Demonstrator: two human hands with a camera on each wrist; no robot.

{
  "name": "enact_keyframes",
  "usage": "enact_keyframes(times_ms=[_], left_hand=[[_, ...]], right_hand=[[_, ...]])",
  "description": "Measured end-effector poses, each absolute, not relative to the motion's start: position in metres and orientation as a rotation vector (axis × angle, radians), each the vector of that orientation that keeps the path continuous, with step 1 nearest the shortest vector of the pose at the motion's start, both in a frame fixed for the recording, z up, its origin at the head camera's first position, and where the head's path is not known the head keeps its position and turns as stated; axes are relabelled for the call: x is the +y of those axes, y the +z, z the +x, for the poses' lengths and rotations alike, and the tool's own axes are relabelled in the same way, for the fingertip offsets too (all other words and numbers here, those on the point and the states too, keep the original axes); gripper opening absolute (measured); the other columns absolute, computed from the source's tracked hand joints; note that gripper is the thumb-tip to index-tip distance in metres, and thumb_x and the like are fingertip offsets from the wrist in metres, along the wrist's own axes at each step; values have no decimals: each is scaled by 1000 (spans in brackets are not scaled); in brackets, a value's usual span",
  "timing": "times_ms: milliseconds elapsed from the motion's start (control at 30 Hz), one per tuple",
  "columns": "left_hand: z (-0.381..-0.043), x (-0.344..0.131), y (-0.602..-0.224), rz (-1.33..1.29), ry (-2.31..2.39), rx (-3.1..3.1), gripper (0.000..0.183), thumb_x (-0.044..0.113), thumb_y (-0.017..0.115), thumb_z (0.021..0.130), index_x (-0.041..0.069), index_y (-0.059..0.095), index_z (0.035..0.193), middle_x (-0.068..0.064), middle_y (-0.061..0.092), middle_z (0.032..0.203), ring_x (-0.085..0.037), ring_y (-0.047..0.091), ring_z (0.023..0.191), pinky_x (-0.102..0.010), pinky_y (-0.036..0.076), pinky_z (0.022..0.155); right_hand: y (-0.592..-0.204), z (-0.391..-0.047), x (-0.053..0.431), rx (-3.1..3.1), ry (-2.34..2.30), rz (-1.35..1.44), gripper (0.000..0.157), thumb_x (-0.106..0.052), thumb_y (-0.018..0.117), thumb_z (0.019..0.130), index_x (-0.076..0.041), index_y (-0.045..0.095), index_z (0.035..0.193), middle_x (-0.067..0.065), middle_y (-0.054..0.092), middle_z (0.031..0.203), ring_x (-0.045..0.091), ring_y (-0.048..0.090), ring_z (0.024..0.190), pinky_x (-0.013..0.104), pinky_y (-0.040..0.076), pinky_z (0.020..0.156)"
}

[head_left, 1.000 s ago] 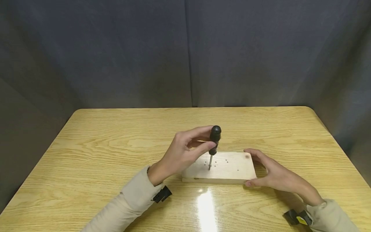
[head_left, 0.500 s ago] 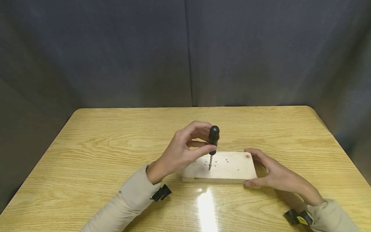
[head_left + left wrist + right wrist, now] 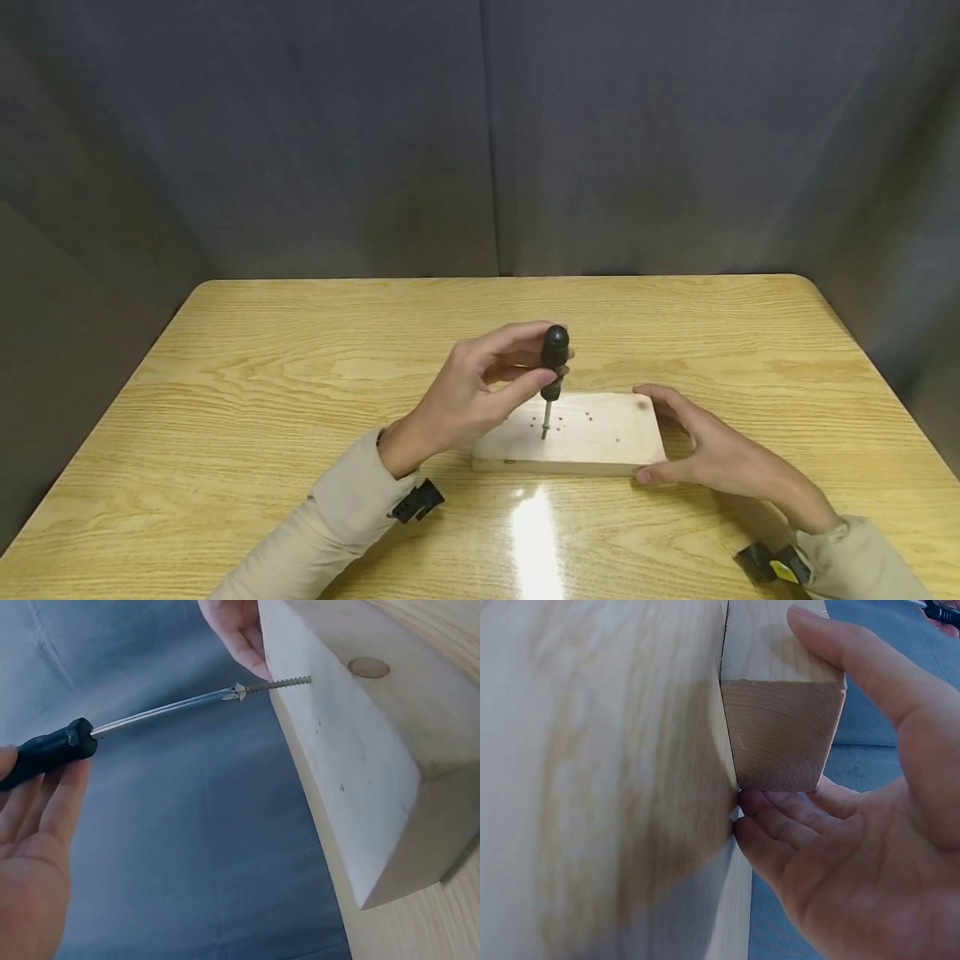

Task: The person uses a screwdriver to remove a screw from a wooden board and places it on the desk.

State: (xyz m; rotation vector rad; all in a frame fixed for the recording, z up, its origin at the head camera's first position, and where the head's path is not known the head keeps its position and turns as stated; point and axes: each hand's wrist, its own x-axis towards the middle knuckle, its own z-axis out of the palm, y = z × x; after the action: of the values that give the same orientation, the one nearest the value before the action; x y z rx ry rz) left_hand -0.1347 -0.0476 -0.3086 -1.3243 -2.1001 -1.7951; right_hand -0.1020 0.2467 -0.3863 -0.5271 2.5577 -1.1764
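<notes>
My left hand [image 3: 465,396] grips the black handle of a screwdriver [image 3: 555,350], thumb on the near side. The screwdriver stands nearly upright, its steel shaft pointing down. In the left wrist view its tip meets the head of a screw [image 3: 274,685], whose threaded shank sticks out of a pale wooden block [image 3: 360,750]. Several small holes dot the block's top face. At the block's right end my right hand [image 3: 712,454] holds it, thumb on the near side and fingers on the far side; the right wrist view shows the thumb and fingers around the end grain [image 3: 784,735].
The block lies flat on a wood-grain table [image 3: 285,358]. Dark grey curtains [image 3: 337,142] hang behind and at both sides. A bright light reflection lies on the tabletop in front of the block. Black straps [image 3: 418,502] are on both wrists.
The left fingers have shifted around the screwdriver handle, and the handle has tilted slightly left, then a little back. My right hand and the block have stayed almost in place.
</notes>
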Motion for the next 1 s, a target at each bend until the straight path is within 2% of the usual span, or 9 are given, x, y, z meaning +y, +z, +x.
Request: enact_keyframes(times_ms=[400, 667, 800, 1000], left_hand=[[-135, -46, -308, -1233, -1830, -2078, 38, 1, 68, 79, -4, 57, 116, -19, 66, 100, -20, 67, 88, -26, 59, 73], [-133, -47, -310, -1285, -1838, -2064, 36, -1, 58, 86, -4, 52, 122, -20, 64, 109, -22, 66, 96, -27, 57, 81], [-134, -48, -309, -1325, -1837, -2048, 37, -4, 60, 84, -4, 50, 120, -22, 64, 106, -23, 67, 92, -27, 58, 78], [-134, -47, -308, -1253, -1827, -2064, 40, -4, 67, 78, -2, 52, 115, -19, 65, 99, -21, 67, 85, -26, 59, 73]], right_hand=[[-386, -103, 246, 2551, -1189, -527, 90, -40, 77, 70, -14, 26, 140, 12, 41, 138, 36, 36, 129, 60, 33, 100], [-386, -103, 246, 2551, -1185, -522, 90, -40, 77, 70, -14, 25, 140, 12, 41, 138, 36, 35, 130, 61, 33, 100], [-385, -103, 246, 2559, -1180, -527, 90, -40, 77, 70, -14, 25, 140, 11, 41, 138, 35, 37, 129, 59, 33, 100], [-386, -102, 247, 2548, -1183, -515, 91, -40, 77, 70, -14, 25, 141, 11, 41, 138, 35, 37, 129, 60, 33, 100]])
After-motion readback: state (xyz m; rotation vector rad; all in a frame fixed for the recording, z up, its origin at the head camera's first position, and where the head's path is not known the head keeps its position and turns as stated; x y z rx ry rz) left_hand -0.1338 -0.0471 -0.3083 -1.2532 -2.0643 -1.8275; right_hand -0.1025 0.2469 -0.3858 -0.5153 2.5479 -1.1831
